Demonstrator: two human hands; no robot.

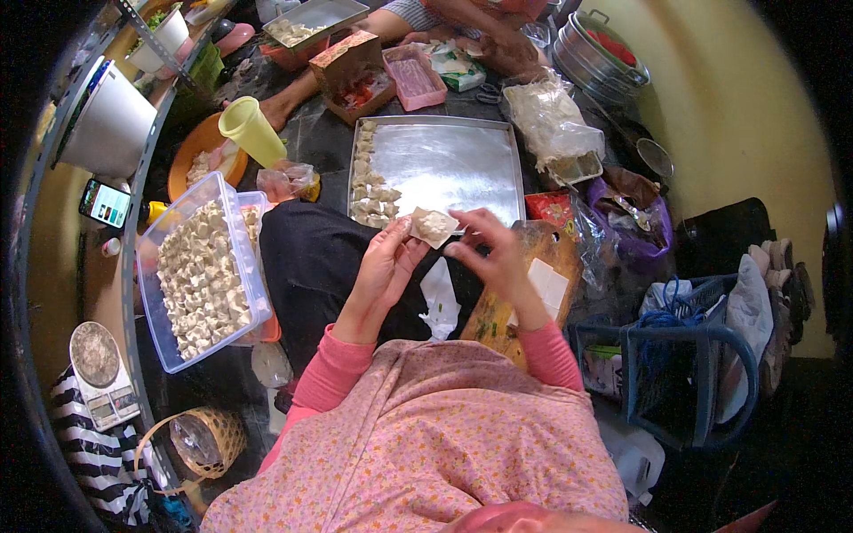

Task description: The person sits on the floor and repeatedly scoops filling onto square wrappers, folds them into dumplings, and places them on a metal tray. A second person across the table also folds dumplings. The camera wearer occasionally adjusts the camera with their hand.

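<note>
A square dumpling wrapper lies across the fingers of my left hand, its near edge pinched by the thumb. On it sits a pale lump of filling. Just to the right, my right hand holds nothing; thumb and forefinger are spread beside the wrapper's corner. Beyond both hands is a shallow metal tray, with folded dumplings along its left side and near left corner. Under my right forearm rests a wooden cutting board bearing square wrappers.
At left, a tilted clear plastic box holds many folded dumplings. A yellow-green cup stands by an orange basin. Another person's hands are beyond the tray. A blue plastic basket stands at right, a kitchen scale at left.
</note>
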